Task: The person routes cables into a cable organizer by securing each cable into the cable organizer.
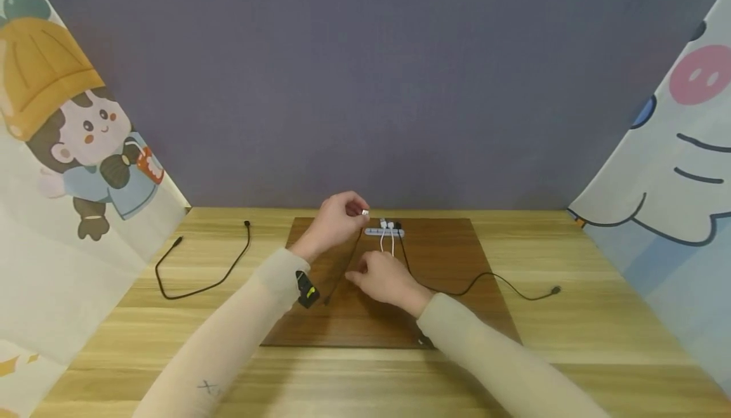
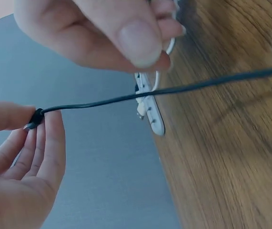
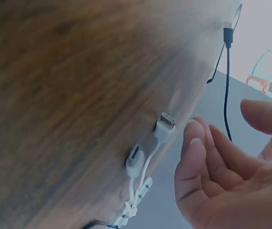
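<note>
My left hand is raised beside the left end of a pale cable clip strip. Its thumb and fingers pinch the plug of a black cable, which hangs down over the brown board toward its other connector. Lower and to the right, my right hand hovers above the board with its fingers loosely bent and nothing between them. The right wrist view shows its thumb apart from the fingertips. Two white cables run down from the strip and pass partly behind this hand.
The strip sits near the far edge of the brown board. A second black cable trails from it to the right. Another black cable lies curved on the table at left. A grey panel stands behind.
</note>
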The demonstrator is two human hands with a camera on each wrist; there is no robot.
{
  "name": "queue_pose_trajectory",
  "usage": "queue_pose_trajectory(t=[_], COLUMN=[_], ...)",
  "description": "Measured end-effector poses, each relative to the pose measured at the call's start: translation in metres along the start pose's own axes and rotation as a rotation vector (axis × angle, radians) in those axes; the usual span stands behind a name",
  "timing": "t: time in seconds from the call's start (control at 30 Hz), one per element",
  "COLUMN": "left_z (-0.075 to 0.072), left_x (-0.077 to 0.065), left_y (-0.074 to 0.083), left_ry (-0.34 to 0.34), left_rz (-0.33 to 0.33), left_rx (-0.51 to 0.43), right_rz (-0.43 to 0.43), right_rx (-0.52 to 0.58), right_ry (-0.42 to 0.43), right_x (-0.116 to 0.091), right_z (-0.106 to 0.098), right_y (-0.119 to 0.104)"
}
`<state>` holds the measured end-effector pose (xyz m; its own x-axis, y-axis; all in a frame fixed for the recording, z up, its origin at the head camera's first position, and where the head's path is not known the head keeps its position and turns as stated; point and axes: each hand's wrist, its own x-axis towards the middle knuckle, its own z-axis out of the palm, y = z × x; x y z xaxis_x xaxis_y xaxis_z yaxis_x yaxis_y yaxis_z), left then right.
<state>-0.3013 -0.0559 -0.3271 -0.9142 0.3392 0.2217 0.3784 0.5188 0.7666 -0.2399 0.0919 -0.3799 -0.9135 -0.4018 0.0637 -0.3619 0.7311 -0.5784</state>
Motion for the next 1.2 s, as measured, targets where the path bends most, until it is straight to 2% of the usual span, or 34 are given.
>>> queue_pose_trajectory(t=[0.17, 0.37, 0.47, 0.5, 0.6, 0.73, 0.9, 1.03, 1.2], left_z=[0.002, 0.002, 0.001, 0.001, 0.0, -0.003, -0.008, -0.01, -0.006], left_x=[0.005, 0.011, 0.012, 0.013, 0.015, 0.021, 0.031, 0.038, 0.046], left_y=[0.001, 0.001, 0.002, 0.002, 0.002, -0.001, -0.002, -0.001, -0.002], left_ry=[0.001, -0.009, -0.002, 0.0, -0.007, -0.027, -0.016, -0.004, -0.02], left_rz=[0.009, 0.024, 0.034, 0.036, 0.034, 0.026, 0.029, 0.014, -0.009], left_rx=[-0.077, -0.18, -0.2, -0.201, -0.193, -0.149, -0.083, -0.067, -0.047], right_rz=[0.05, 0.095, 0.085, 0.058, 0.049, 0.089, 0.106, 0.14, 0.165], right_rx=[0.085, 0.09, 0.099, 0.096, 0.109, 0.117, 0.036, 0.002, 0.002], right_ry=[0.008, 0.017, 0.028, 0.04, 0.023, -0.033, -0.068, -0.102, -0.119], right_x=[0.002, 0.006, 0.007, 0.009, 0.008, 0.005, 0.001, -0.001, -0.003], right_z=[0.0, 0.002, 0.001, 0.004, 0.002, -0.005, -0.006, -0.006, -0.006], right_y=[0.004, 0.01, 0.012, 0.018, 0.019, 0.013, 0.008, 0.005, 0.004])
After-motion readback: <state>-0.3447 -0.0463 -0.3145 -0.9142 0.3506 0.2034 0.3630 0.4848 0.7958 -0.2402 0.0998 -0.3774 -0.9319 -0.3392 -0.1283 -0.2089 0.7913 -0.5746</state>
